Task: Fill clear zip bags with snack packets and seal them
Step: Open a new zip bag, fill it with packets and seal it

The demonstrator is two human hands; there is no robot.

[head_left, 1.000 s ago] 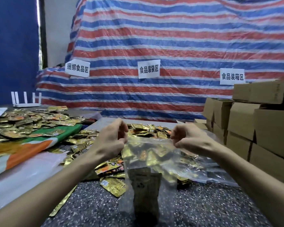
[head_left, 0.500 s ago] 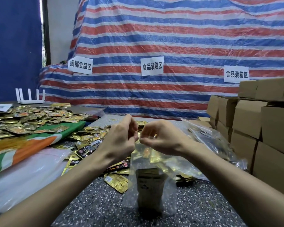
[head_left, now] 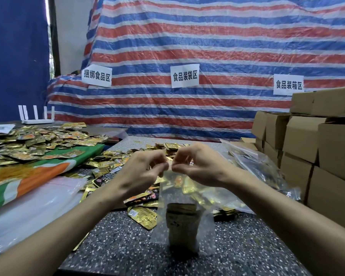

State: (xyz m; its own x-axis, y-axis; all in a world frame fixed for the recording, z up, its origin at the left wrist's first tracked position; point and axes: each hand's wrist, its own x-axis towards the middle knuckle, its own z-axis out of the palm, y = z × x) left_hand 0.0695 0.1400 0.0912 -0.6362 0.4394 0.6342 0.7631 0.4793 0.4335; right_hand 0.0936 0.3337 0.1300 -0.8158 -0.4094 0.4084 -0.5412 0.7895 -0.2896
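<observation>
A clear zip bag hangs upright over the speckled table, its bottom touching the surface. Inside it stands a stack of snack packets. My left hand and my right hand each pinch the bag's top edge, fingertips almost touching at its middle. Loose gold snack packets lie in a heap behind my hands, and one gold packet lies just left of the bag.
More gold packets cover a green and orange sheet on the left. A pile of clear bags lies to the right, beside stacked cardboard boxes. A white router stands far left. A striped tarp with paper signs hangs behind.
My right hand has slid left along the bag's top edge until it meets my left hand. The bag's mouth has narrowed from wide to bunched at the middle.
</observation>
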